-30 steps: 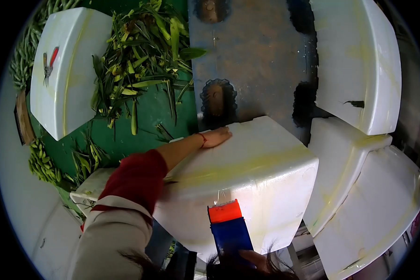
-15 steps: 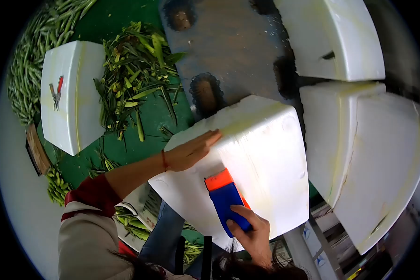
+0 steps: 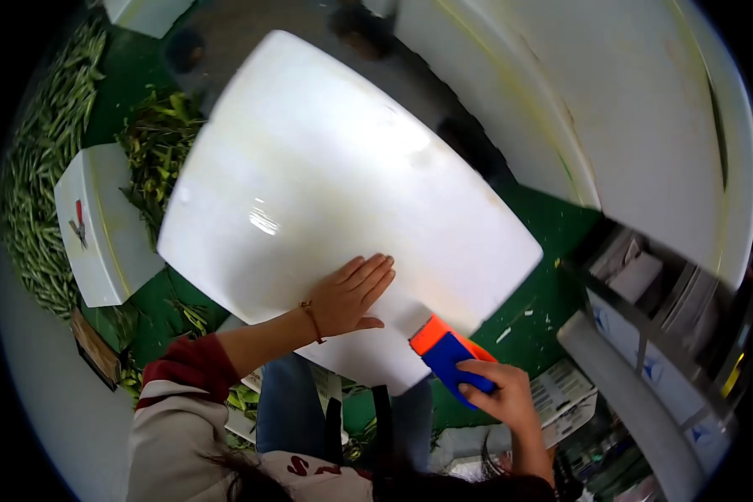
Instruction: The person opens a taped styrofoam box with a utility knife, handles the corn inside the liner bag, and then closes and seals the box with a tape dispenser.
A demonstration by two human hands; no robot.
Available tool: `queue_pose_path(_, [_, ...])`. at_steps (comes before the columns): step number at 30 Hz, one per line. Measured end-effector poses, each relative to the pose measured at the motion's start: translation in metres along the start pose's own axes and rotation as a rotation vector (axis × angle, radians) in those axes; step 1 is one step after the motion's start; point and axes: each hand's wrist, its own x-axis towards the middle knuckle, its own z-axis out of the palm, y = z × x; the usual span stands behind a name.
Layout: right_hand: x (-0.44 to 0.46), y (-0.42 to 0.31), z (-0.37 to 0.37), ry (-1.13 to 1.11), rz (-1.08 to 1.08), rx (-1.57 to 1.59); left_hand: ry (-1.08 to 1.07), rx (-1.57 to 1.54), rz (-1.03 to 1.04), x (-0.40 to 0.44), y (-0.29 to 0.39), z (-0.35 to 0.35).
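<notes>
A large white foam box [image 3: 326, 167] fills the middle of the view, a broad face toward me. My left hand [image 3: 353, 294] lies flat on it near its lower edge, fingers stretched out, holding nothing. By the box's lower right edge, my right hand [image 3: 500, 393] grips a blue and orange tape dispenser [image 3: 448, 358]. Its orange end points up and left, over or against the box; I cannot tell if they touch. Any tape in the dispenser is hidden.
More white foam boxes [image 3: 644, 109] stand at the upper right. A smaller foam box [image 3: 100, 226] on the left bears red-handled pliers [image 3: 79, 224]. Long green pods [image 3: 46, 184] are heaped at far left, beside leafy trimmings [image 3: 163, 151]. Metal shelving [image 3: 644, 335] stands at right.
The foam box has turned and now shows a broader face. My left hand has shifted from its far edge to nearer its lower edge. The dispenser has moved slightly right, still in my right hand.
</notes>
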Motion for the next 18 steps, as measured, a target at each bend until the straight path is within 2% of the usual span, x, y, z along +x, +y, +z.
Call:
queue_pose_path(4, [-0.09, 0.132, -0.044, 0.018, 0.024, -0.014, 0.009, 0.033, 0.2, 0.049, 0.093, 0.052])
queue_pose_path(9, [-0.172, 0.28, -0.06, 0.095, 0.054, -0.114, -0.191, 0.127, 0.4, 0.081, 0.152, 0.086])
queue_pose_path(12, [-0.126, 0.312, -0.019, 0.085, 0.11, -0.208, -0.319, 0.235, 0.515, 0.098, 0.167, 0.092])
queue_pose_path(13, [-0.098, 0.33, 0.007, 0.224, -0.002, -0.205, -0.499, 0.365, 0.537, 0.106, 0.176, 0.091])
queue_pose_path(16, [-0.016, 0.331, 0.045, 0.141, 0.017, -0.144, -0.87, 0.698, 0.528, 0.133, 0.201, 0.079])
queue_pose_path(18, [0.018, 0.335, 0.072, 0.224, -0.075, -0.064, -1.03, 0.816, 0.502, 0.144, 0.213, 0.082])
